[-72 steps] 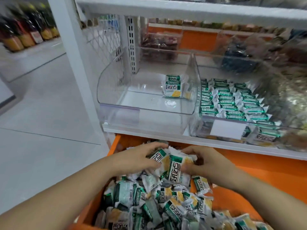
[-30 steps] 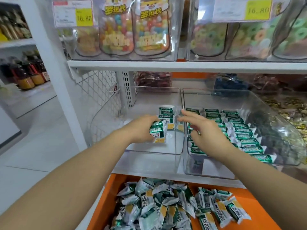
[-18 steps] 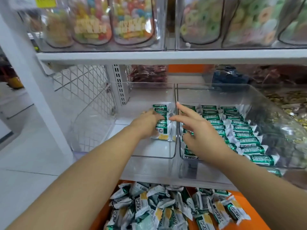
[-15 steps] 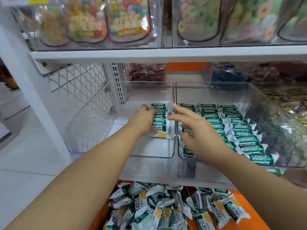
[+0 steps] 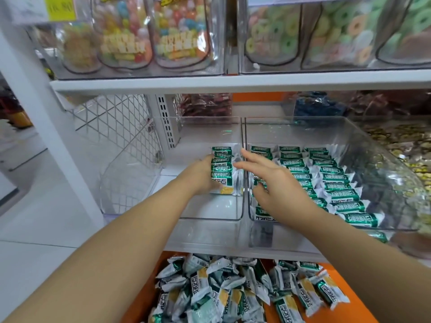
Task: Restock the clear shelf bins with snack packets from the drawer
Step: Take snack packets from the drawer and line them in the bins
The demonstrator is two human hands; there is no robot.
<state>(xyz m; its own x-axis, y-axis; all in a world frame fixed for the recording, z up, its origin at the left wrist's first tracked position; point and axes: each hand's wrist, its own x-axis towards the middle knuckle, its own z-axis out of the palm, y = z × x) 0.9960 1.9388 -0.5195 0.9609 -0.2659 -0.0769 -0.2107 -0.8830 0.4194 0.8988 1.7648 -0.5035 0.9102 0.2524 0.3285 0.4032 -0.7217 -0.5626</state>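
Status: partly done. The right bin (image 5: pixel 303 131) carries full rows (image 5: pixel 331 183) of green-and-white packets, laid flat and overlapping from back to front. The left bin (image 5: pixel 210 207) holds only one short row of snack packets (image 5: pixel 222 169) against the dividing wall, with the rest of its floor bare.

The left hand (image 5: pixel 200 176) grips that row at its near end, fingers curled against it. The right hand (image 5: pixel 268 180) is spread wide above the divider and holds nothing.

The orange drawer (image 5: pixel 145 299) below stands open with a deep heap of loose packets (image 5: pixel 233 294) – in my judgement most of the filling remains.

Surroundings: white shelf board (image 5: pixel 210 251), wire mesh side panel (image 5: pixel 121 136), clear candy containers (image 5: pixel 163 36) on the tier above, pale tiled floor (image 5: pixel 35 229) – a shop aisle
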